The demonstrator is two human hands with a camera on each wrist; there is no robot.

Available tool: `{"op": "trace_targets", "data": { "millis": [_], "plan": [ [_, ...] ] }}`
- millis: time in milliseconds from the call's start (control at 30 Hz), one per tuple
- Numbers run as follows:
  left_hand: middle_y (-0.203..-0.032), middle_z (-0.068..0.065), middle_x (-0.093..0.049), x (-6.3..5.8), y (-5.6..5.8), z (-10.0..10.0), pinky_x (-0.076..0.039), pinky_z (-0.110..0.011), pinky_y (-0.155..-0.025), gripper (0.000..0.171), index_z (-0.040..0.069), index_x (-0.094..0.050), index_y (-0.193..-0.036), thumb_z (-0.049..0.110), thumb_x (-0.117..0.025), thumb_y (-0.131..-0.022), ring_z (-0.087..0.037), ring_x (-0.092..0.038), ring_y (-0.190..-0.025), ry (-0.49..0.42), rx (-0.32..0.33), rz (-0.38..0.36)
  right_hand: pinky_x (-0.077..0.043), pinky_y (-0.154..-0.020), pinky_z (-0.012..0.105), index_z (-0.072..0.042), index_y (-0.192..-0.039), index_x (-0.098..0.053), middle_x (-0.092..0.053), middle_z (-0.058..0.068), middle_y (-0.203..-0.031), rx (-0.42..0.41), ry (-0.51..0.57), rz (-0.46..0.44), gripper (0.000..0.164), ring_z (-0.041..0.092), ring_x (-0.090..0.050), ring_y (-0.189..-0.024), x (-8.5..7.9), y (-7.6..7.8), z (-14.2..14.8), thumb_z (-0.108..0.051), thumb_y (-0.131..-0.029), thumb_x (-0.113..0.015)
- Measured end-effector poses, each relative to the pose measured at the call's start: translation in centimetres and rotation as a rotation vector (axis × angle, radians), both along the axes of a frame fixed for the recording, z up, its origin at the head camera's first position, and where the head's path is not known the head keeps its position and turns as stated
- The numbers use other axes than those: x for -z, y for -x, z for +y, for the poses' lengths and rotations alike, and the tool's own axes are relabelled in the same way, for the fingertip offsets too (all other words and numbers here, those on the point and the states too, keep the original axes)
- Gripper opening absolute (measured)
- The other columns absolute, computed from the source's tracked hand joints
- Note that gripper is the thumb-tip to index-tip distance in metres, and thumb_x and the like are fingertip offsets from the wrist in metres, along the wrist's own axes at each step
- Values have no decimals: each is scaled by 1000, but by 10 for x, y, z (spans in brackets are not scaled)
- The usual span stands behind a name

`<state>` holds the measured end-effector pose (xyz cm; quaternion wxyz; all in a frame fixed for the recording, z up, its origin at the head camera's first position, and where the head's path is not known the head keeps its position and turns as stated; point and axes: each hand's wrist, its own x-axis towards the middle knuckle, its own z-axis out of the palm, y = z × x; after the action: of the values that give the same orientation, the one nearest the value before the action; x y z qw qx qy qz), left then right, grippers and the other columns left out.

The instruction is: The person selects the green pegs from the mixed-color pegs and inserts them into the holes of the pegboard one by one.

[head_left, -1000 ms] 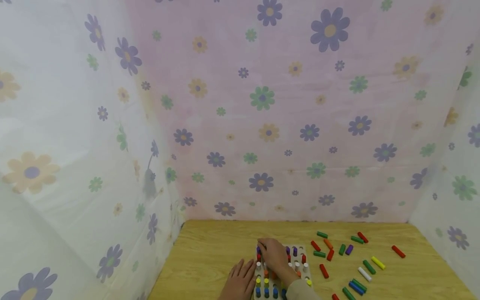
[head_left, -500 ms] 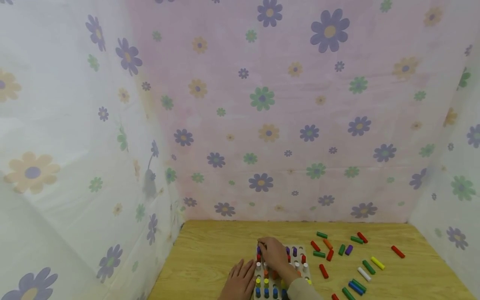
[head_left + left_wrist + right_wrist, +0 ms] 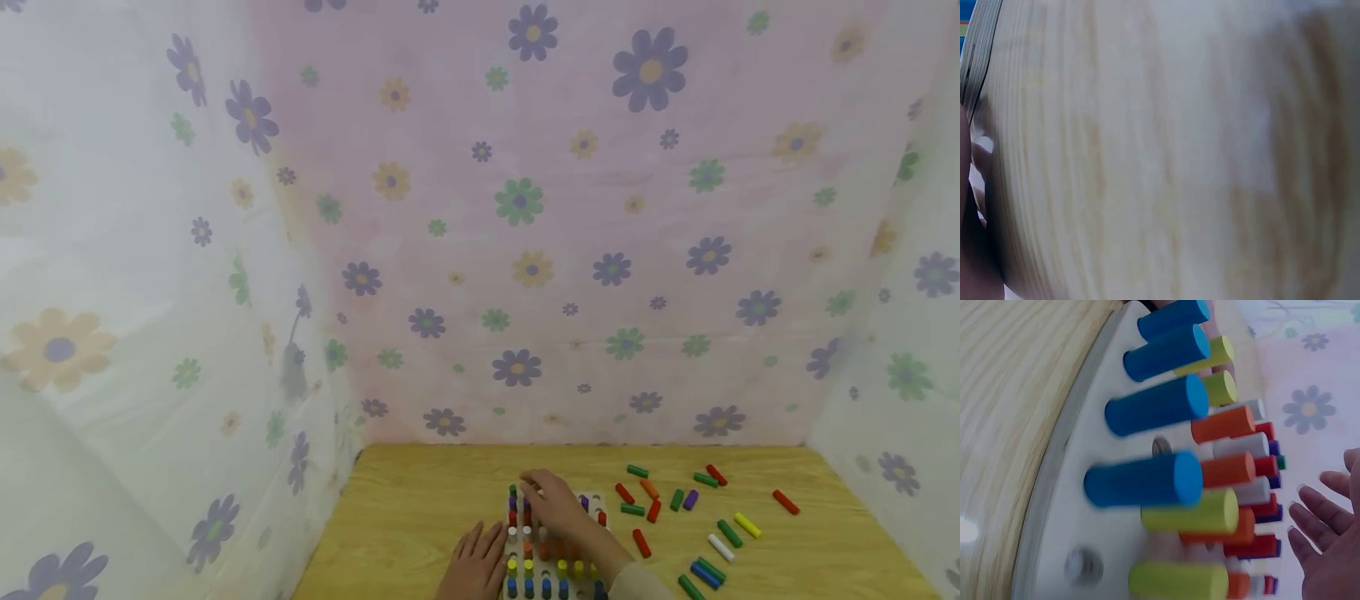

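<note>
A pale pegboard (image 3: 504,593) stands at the front of the table with rows of upright blue, yellow, orange, white, red and purple pegs. In its back left corner a green peg (image 3: 513,490) stands upright. My right hand (image 3: 557,504) is over the back of the board, its fingers loosely extended and holding nothing; the right wrist view shows the same hand (image 3: 1329,519) above the peg tops. Flat beside the board's left edge lies my left hand (image 3: 474,562), fingers spread near that edge. The left wrist view is mostly wood surface, with part of a finger at its left.
Loose pegs in several colours lie scattered right of the board, among them a yellow peg (image 3: 747,525), a white peg (image 3: 722,547) and a red peg (image 3: 786,502). Flowered sheets (image 3: 517,250) enclose the wooden table (image 3: 420,483) at the back and sides.
My right hand has let go at the board's back left corner and lifted slightly to the right, leaving the green peg visible there. My left hand stays beside the board.
</note>
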<state>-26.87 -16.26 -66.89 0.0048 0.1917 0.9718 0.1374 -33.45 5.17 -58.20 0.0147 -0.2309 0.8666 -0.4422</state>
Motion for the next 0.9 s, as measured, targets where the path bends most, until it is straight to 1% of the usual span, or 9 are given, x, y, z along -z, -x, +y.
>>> {"op": "trace_targets", "data": {
  "millis": [100,200,367,500,667,767,900],
  "plan": [
    [-159,0,-45,-1,-1,0,-35,-61,-115,64,18,-46,-156,54,-21,-111,-39,-38,-147,-8,-10,-10,-56,-91,54,-2,-136,-61,-63,15,-131,-41,0,-21,38,34,-62,-115,-8,-5,12,-28,-112,-46],
    [-160,0,-44,-3,0,1,-34,-61,-116,65,19,-46,-157,56,-19,-110,-38,-37,-147,-14,-22,-26,-56,-89,53,-2,-134,-62,-63,17,-130,-76,0,-15,37,34,-62,-112,-14,-8,25,-28,-111,-49],
    [-160,1,-45,-4,0,2,-34,-61,-116,64,20,-46,-157,56,-21,-110,-37,-37,-148,-23,-33,-35,-56,-89,52,-2,-135,-61,-62,22,-131,-98,-8,1,34,36,-62,-113,-12,-10,48,-23,-109,-52],
    [-159,0,-45,-4,0,3,-34,-60,-116,64,19,-46,-157,55,-21,-111,-38,-37,-148,-8,-24,-25,-55,-89,53,-1,-136,-60,-60,23,-133,-98,-8,-19,35,38,-60,-114,-15,-14,67,-21,-109,-53],
    [-159,0,-45,-1,0,2,-33,-59,-117,66,19,-45,-157,57,-18,-110,-37,-37,-147,11,-23,-26,-52,-94,59,-2,-137,-59,-60,23,-134,-88,-1,-45,36,38,-59,-115,-20,-20,88,-24,-109,-54],
    [-159,0,-45,0,0,2,-33,-59,-117,65,20,-46,-157,57,-20,-110,-37,-38,-147,11,-24,-24,-51,-96,61,-1,-137,-58,-59,24,-134,-85,-6,-40,37,40,-59,-117,-20,-21,100,-24,-109,-54],
    [-158,1,-46,1,-1,2,-35,-58,-116,62,19,-47,-156,54,-22,-111,-37,-39,-146,12,-19,1,-52,-94,61,0,-137,-59,-60,26,-132,-51,-16,-25,38,42,-60,-116,-20,-22,115,-23,-107,-56]
  ]
}}
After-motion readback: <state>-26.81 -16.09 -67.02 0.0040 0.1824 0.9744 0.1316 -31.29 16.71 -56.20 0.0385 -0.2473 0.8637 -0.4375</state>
